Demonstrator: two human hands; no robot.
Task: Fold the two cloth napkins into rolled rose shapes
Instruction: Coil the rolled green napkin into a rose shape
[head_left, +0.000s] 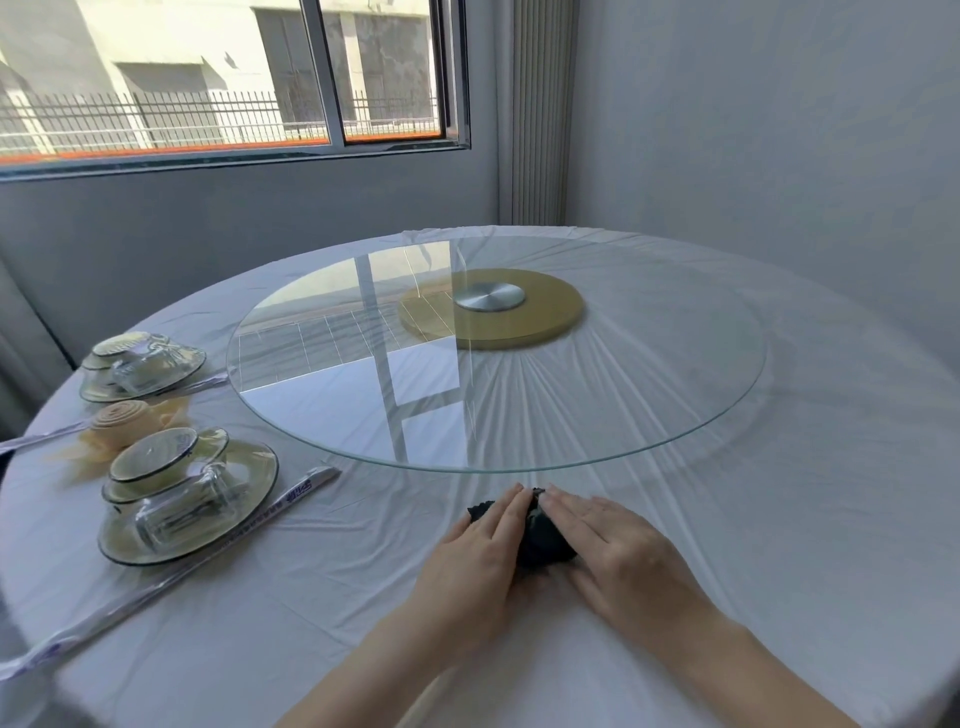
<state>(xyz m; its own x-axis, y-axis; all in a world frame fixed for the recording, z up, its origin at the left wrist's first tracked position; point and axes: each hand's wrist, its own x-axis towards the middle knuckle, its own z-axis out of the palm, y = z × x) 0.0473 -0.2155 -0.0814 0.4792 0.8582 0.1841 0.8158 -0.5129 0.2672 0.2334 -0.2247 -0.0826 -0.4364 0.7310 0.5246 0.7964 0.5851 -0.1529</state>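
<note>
Both hands, left (483, 540) and right (618, 545), lie flat with straight fingers pressing the dark napkin (545, 543) bunched between them on the bench (805, 509). The glass turntable (519, 410) sits just beyond. At far left, a rolled beige napkin (124, 421) sits between two place settings, with wrapped chopsticks (291, 501) beside the nearer one.

Head-worn wide view, facing forward and down, table (779, 519) near

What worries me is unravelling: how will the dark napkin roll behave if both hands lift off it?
The dark napkin is soft cloth, so it would probably sag if lifted by one end. The left hand and right hand press it with straight fingers, so the roll may loosen once released.
</note>
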